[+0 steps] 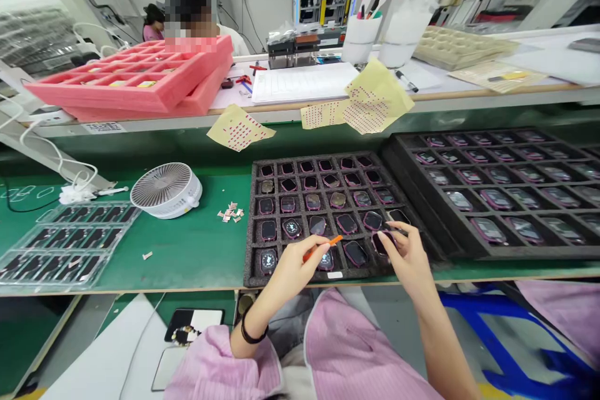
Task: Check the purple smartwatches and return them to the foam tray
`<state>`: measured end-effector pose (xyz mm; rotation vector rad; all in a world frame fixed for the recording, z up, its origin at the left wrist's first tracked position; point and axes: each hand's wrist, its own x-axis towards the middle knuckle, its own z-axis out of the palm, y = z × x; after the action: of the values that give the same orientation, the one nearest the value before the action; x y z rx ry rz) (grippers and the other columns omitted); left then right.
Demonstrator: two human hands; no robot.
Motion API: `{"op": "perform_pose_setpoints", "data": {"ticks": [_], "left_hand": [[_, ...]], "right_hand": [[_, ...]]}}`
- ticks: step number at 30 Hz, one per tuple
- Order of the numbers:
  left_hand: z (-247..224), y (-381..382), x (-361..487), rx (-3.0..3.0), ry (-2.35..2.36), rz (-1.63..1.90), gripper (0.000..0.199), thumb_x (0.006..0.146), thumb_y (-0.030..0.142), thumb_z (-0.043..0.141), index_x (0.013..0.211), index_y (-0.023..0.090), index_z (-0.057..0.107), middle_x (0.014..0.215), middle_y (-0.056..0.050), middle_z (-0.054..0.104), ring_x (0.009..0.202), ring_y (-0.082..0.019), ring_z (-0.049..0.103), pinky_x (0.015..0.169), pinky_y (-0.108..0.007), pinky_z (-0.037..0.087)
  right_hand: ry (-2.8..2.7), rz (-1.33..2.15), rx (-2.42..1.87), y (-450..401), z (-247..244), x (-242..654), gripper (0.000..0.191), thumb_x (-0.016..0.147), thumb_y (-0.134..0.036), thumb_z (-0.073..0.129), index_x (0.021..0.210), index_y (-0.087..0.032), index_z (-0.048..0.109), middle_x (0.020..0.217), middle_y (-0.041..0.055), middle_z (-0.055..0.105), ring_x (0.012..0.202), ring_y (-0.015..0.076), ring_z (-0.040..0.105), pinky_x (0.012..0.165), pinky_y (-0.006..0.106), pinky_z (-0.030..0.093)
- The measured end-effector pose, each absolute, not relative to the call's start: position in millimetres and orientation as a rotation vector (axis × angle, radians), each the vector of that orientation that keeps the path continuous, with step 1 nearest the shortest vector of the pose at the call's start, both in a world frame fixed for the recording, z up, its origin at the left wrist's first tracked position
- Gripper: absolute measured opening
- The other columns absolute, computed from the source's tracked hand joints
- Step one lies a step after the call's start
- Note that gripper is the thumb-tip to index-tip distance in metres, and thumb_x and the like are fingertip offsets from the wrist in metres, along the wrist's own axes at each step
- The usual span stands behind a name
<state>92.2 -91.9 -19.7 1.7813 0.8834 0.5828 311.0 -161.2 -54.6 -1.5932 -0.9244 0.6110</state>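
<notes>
A black foam tray (248,244) lies on the green bench, holding rows of small rounded-square smartwatch cases with pink-edged rims. My left hand (293,265) pinches a slim orange pry tool (323,245), whose tip points over the front row of the tray. My right hand (407,256) grips a watch case (382,242) by its edges, near the tray's front right corner. My fingers hide part of the front rows. A second black foam tray (398,150) with larger watch pieces sits just to the right.
A pink foam tray (131,75) stands on the upper shelf behind. A white desk fan (166,190) and a clear plastic tray (70,244) of dark parts sit on the bench at left. Yellow sheets with red dots (239,128) hang from the shelf edge. A co-worker sits beyond.
</notes>
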Motion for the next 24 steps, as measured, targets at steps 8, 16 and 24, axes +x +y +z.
{"op": "perform_pose_setpoints", "data": {"ticks": [8,16,24], "left_hand": [[-14,-99,124,1.582,0.653,0.532,0.035,0.093,0.040,0.043,0.081,0.014,0.064,0.075,0.000,0.059,0.062,-0.009,0.044,0.059,-0.021,0.036],[-13,-99,121,1.607,0.669,0.551,0.039,0.093,0.040,0.042,0.077,0.013,0.065,0.067,0.001,0.056,0.059,-0.009,0.041,0.058,-0.021,0.035],[-11,-92,120,1.576,0.630,0.508,0.040,0.089,0.044,0.048,0.069,0.012,0.062,0.053,0.005,0.037,0.050,-0.006,0.027,0.048,-0.021,0.021]], "right_hand": [[-0.501,1.161,-0.943,-139,-15,260,0.024,0.079,-0.038,0.071,0.083,-0.024,0.052,0.056,-0.0085,0.047,0.036,0.0052,0.038,0.035,0.018,0.031],[-0.448,1.224,-0.873,-136,-12,251,0.030,0.077,-0.041,0.073,0.079,-0.024,0.048,0.049,-0.0117,0.043,0.031,0.0049,0.035,0.033,0.018,0.036],[-0.378,1.314,-0.775,-133,-24,250,0.032,0.074,-0.039,0.076,0.079,-0.022,0.050,0.052,-0.0119,0.046,0.028,0.0003,0.026,0.031,0.013,0.028]]}}
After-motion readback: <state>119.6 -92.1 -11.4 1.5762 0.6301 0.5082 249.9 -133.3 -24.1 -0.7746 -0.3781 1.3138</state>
